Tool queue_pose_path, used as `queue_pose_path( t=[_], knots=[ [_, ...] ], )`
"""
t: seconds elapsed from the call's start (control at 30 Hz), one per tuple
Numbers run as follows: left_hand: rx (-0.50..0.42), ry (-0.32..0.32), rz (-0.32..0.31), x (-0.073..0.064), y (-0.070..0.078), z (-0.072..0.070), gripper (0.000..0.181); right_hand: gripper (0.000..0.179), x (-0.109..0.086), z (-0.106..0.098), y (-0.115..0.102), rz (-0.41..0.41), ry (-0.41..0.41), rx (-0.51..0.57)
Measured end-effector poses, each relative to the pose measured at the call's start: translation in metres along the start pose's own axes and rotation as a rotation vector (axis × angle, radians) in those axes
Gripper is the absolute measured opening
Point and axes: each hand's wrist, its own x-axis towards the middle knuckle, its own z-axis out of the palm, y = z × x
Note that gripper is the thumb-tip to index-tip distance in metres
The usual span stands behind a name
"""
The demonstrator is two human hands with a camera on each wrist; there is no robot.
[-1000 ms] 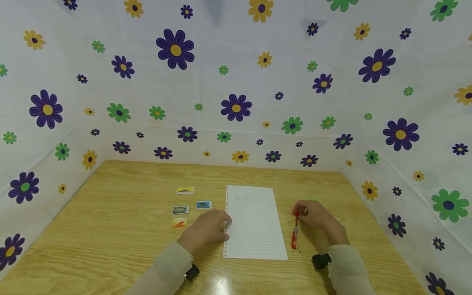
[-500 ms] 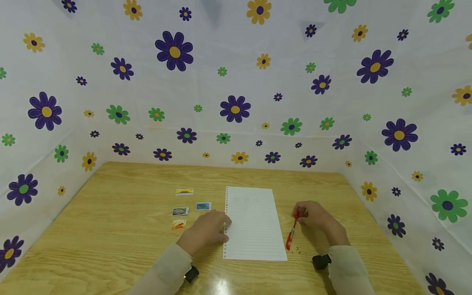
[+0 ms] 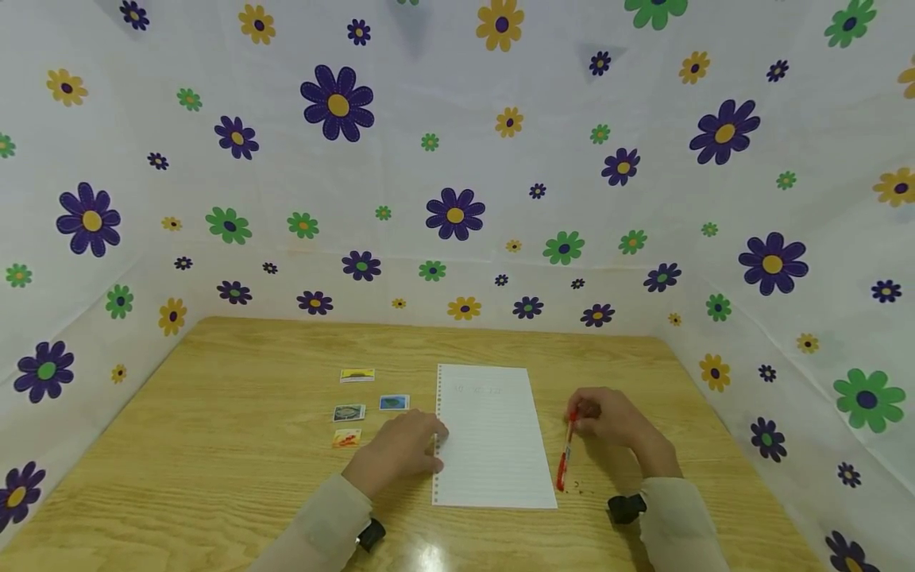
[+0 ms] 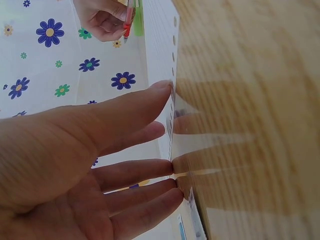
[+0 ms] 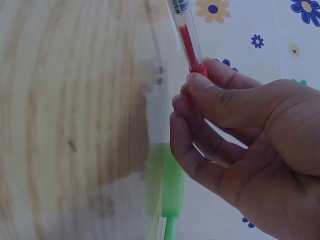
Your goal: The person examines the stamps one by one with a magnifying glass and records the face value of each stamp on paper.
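Note:
My right hand [image 3: 613, 417] pinches a red pen [image 3: 565, 457] between thumb and forefinger, near one end. The pen slants to the right of a lined sheet of paper [image 3: 493, 437], its far end angled toward the sheet's lower right corner. In the right wrist view the pen's clear barrel [image 5: 187, 42] shows a red refill, with the other fingers curled below. My left hand [image 3: 400, 449] rests at the paper's punched left edge, fingers fairly straight and touching it. Faint handwritten marks [image 3: 479, 390] stand near the paper's top.
Several small picture cards [image 3: 349, 413] lie left of the paper. A light green plastic object [image 5: 173, 185] is close to my right hand; its kind is unclear. Small dark crumbs [image 3: 577, 485] dot the wooden table [image 3: 236, 445]. Flower-printed sheets [image 3: 457, 159] enclose the back and sides.
The pen's lower end has swung left toward the paper while the right hand stayed nearly in place. The left hand and paper have not visibly moved.

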Motion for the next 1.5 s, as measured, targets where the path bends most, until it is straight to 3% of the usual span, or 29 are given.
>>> queue_pose_path(
  t=[0.27,0.63,0.87,1.1,1.37,1.5],
  knots=[
    [0.014,0.002,0.005,0.001,0.000,0.001,0.041,0.016,0.003,-0.003,-0.005,-0.102,0.107,0.046],
    [-0.003,-0.003,0.007,0.000,0.000,-0.001,0.042,0.020,0.004,-0.005,-0.017,-0.130,0.201,0.075],
    [0.005,0.000,0.007,0.000,0.000,-0.001,0.042,0.019,0.004,-0.005,-0.023,-0.183,0.201,0.107],
    [-0.003,0.007,0.018,-0.001,-0.002,0.000,0.041,0.009,0.004,-0.004,-0.030,-0.169,0.131,0.240],
    [0.002,0.007,0.006,0.000,-0.002,0.001,0.041,0.016,0.012,0.004,-0.035,-0.313,0.091,0.403],
    [0.001,0.011,0.008,0.000,-0.002,0.001,0.041,0.022,0.019,0.010,-0.041,-0.263,0.041,0.488]
  ],
)
